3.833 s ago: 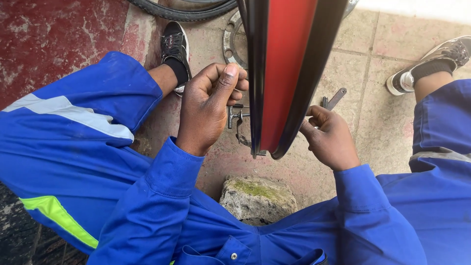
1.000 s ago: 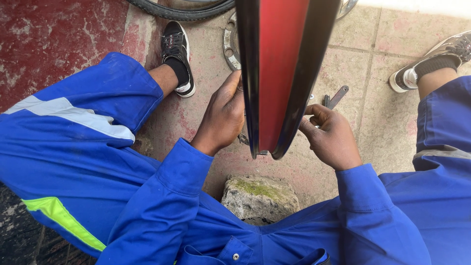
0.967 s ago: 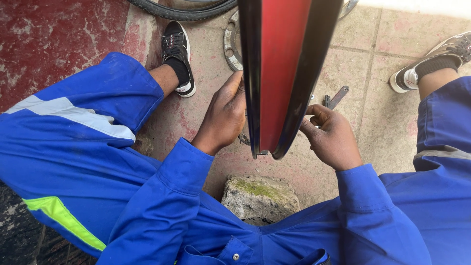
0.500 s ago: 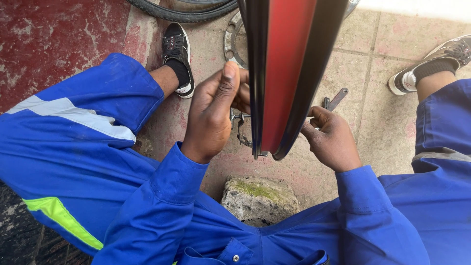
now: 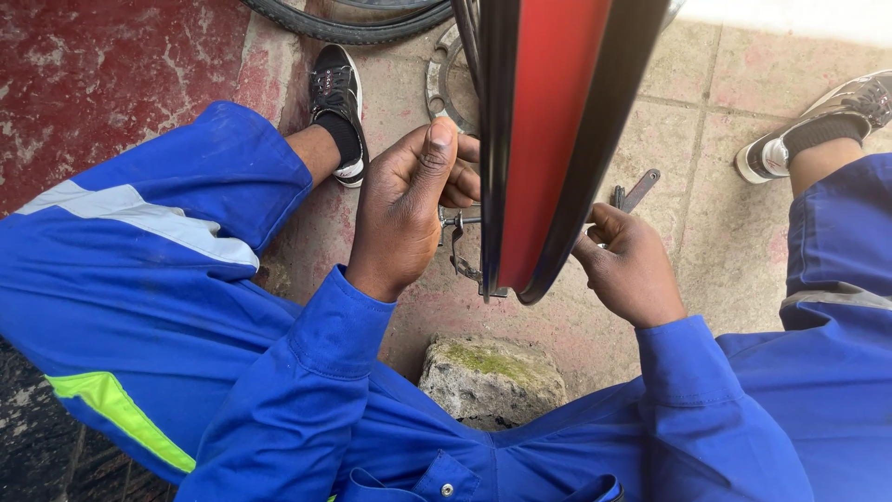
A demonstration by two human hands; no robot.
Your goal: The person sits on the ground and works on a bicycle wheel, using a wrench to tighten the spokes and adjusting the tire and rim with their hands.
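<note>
A red and black mudguard stands upright between the knees, above the paved floor. The left hand is curled at its left side beside a metal bracket. The right hand is closed on a small wrench at its right.

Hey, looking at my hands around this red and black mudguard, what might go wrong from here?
Your left hand is curled tight against the red and black mudguard edge by the small metal bracket; a slip may pinch or scrape fingers. Your right hand works half hidden behind it, so the flat metal wrench might slip off unseen. A dropped part may roll toward the mossy stone block.
</note>
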